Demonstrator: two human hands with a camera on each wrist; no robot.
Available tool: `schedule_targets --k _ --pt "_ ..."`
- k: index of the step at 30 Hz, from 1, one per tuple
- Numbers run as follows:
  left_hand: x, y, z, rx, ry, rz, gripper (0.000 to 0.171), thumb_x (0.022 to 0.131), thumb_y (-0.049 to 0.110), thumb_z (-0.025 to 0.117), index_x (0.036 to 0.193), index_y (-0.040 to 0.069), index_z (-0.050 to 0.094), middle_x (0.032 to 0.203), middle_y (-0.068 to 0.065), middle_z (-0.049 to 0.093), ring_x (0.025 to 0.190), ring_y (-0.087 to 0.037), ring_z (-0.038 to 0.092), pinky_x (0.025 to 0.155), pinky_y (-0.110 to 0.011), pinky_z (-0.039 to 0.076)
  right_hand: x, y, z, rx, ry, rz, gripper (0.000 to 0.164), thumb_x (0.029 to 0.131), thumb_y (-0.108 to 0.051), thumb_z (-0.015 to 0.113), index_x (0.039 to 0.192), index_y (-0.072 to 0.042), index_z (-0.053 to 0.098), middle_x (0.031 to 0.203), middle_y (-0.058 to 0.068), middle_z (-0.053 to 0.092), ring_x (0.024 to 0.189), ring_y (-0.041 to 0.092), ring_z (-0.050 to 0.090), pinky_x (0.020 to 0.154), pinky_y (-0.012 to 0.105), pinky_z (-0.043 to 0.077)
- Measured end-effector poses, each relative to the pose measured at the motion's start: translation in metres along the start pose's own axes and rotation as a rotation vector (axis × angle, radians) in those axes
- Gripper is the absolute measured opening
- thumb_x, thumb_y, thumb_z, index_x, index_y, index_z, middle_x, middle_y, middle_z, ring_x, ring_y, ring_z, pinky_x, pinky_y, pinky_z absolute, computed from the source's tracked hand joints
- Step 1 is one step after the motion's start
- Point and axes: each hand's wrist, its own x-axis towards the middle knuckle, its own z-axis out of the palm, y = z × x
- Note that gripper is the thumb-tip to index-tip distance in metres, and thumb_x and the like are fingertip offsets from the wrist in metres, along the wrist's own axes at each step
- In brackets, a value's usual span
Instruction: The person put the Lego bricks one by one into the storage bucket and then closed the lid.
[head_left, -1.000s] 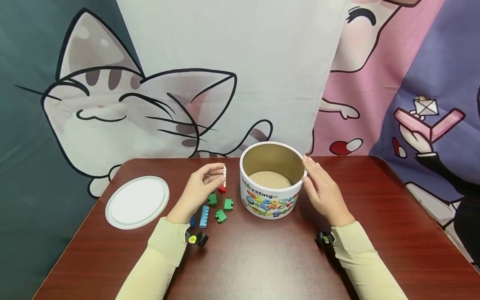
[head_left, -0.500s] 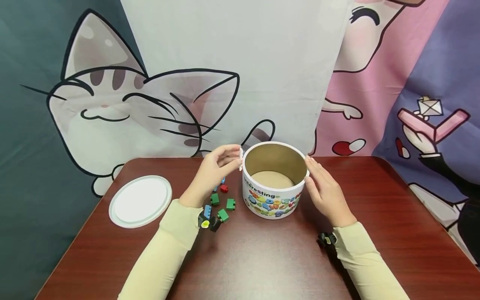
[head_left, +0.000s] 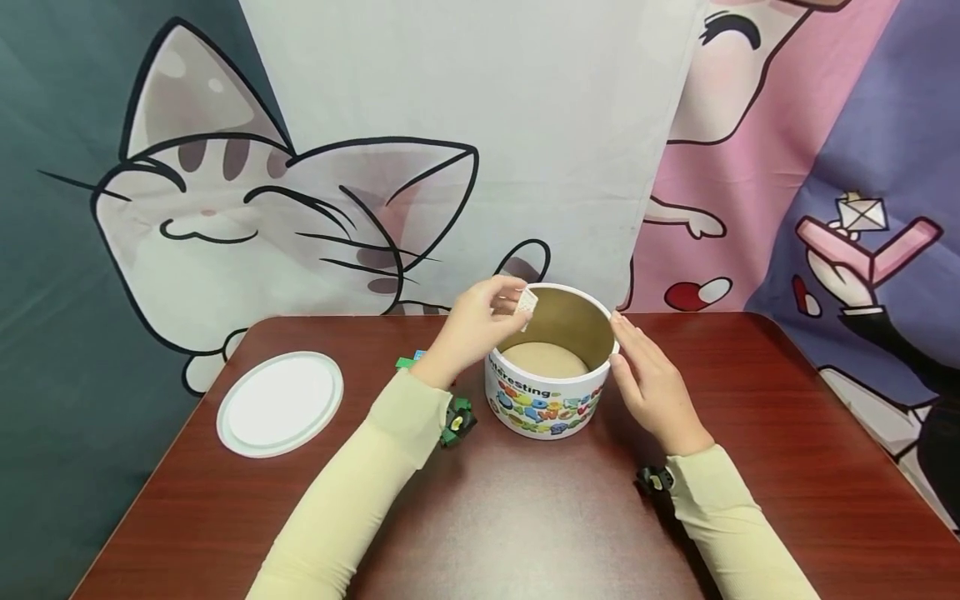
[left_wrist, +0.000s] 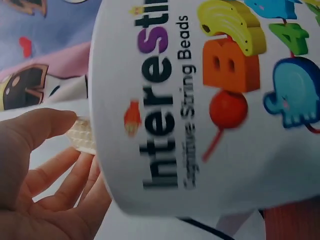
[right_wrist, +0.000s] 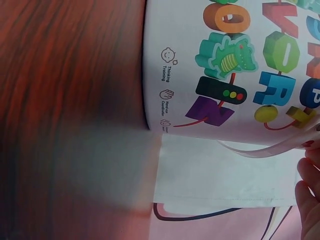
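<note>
White studded plastic brick (head_left: 528, 302), pinched by the left hand (head_left: 480, 320) at the left of the mouth of the white printed round bucket (head_left: 542, 407), could fall outside if released early; the right hand (head_left: 651, 385), straight-fingered against its right side, might tip it by pushing.

From here I see the counter (head_left: 555, 517) as smooth, glossy wood. The round tub (head_left: 543, 410) looks like printed paper outside, and inside it has a dull metallic shine. The white block (left_wrist: 82, 136) seems bumpy plastic, the lid (head_left: 280, 404) smooth plastic, and the backdrop (head_left: 570, 142) matt cloth.
</note>
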Motion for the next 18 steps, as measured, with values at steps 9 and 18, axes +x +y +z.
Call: schedule_targets --k 9,18 --pt "0.02 0.002 0.019 0.395 -0.076 0.074 0.038 0.097 0.014 0.068 0.133 0.005 0.061 0.126 -0.009 0.063 0.114 -0.021 0.06 0.098 -0.033 0.05 0.002 -0.001 -0.001 0.009 -0.011 0.018 0.051 0.102 -0.02 0.059 0.149 -0.004 0.049 0.153 0.012 0.049 0.141 0.032 0.046 0.121 0.027 0.023" --pt "0.003 -0.002 0.016 0.383 0.025 0.136 0.028 0.101 0.011 0.058 0.128 0.008 0.066 0.127 -0.007 0.065 0.117 -0.02 0.06 0.101 -0.035 0.049 -0.001 -0.001 -0.001 0.002 -0.024 0.049 0.052 0.1 -0.017 0.06 0.15 -0.005 0.049 0.153 0.012 0.048 0.139 0.036 0.047 0.121 0.029 0.024"
